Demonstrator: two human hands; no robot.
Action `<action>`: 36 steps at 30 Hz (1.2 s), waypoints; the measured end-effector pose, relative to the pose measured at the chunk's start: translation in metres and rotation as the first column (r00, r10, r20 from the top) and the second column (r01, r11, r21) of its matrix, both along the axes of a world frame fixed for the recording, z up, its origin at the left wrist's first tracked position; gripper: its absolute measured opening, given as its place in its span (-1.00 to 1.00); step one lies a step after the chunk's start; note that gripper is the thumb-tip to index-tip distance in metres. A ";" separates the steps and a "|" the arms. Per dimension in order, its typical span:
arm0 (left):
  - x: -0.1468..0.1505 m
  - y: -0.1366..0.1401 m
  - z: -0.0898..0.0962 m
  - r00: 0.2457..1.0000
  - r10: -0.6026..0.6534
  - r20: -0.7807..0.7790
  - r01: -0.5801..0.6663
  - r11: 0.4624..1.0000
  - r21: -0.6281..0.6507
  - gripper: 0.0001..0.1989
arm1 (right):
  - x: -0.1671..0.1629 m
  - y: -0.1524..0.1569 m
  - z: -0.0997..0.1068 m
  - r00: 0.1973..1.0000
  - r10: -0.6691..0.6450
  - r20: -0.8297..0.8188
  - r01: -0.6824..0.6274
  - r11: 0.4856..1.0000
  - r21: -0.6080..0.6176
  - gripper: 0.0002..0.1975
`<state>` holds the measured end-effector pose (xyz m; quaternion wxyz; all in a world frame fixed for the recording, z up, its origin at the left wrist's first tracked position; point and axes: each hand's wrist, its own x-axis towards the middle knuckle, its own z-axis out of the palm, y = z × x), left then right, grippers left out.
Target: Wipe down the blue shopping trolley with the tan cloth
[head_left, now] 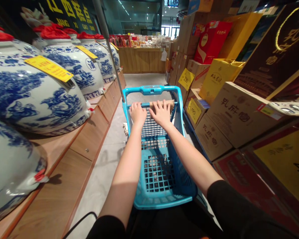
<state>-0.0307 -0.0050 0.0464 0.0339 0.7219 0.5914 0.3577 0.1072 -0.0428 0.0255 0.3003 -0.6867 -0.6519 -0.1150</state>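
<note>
A blue plastic shopping cart [155, 199] with a grid-like basket stands right in front of me. My left hand [138, 114] rests on the crossbar [146, 105] below the far handle, its fingers laid over it. Beside it, my right hand [161, 113] lies with spread fingers on a brown, cardboard-like piece [172, 105] at that same bar. The undersides of both hands are hidden, but neither looks clenched. The blue handle [151, 89] is just beyond my fingertips.
Large blue-and-white porcelain jars [52, 96] with red cloth tops line a wooden shelf [89, 132] on the left. Stacked cartons [235, 113] and gift bags [220, 78] border the right. A grey pole [112, 53] rises at the cart's left. A wooden counter [139, 61] with packaged goods stands ahead.
</note>
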 end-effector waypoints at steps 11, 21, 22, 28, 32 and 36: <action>0.011 -0.005 0.003 0.997 -0.038 -0.071 0.039 0.999 0.018 -0.42 | 0.022 0.012 0.012 0.969 0.170 -0.178 -0.162 0.985 0.059 -0.49; 0.042 -0.022 0.002 0.921 -0.294 -0.257 0.304 0.953 -0.004 -0.43 | 0.041 0.019 0.007 0.935 0.167 -0.312 -0.089 0.965 0.248 -0.41; 0.035 -0.020 0.003 0.947 -0.216 -0.237 0.227 0.974 0.018 -0.45 | 0.041 0.018 0.007 0.946 0.106 -0.307 -0.037 0.974 0.225 -0.42; 0.014 -0.011 0.004 0.987 0.021 -0.162 -0.019 1.000 0.013 -0.42 | 0.027 0.010 0.009 0.978 -0.100 -0.182 0.105 0.994 0.020 -0.41; 0.035 -0.017 0.002 0.938 -0.256 -0.233 0.261 0.965 -0.009 -0.48 | 0.024 0.009 0.009 0.990 -0.055 -0.127 0.055 0.998 -0.007 -0.44; 0.025 -0.013 0.002 0.973 -0.168 -0.160 0.172 0.985 0.013 -0.52 | 0.029 0.011 0.007 0.987 -0.050 -0.150 0.055 0.998 0.025 -0.45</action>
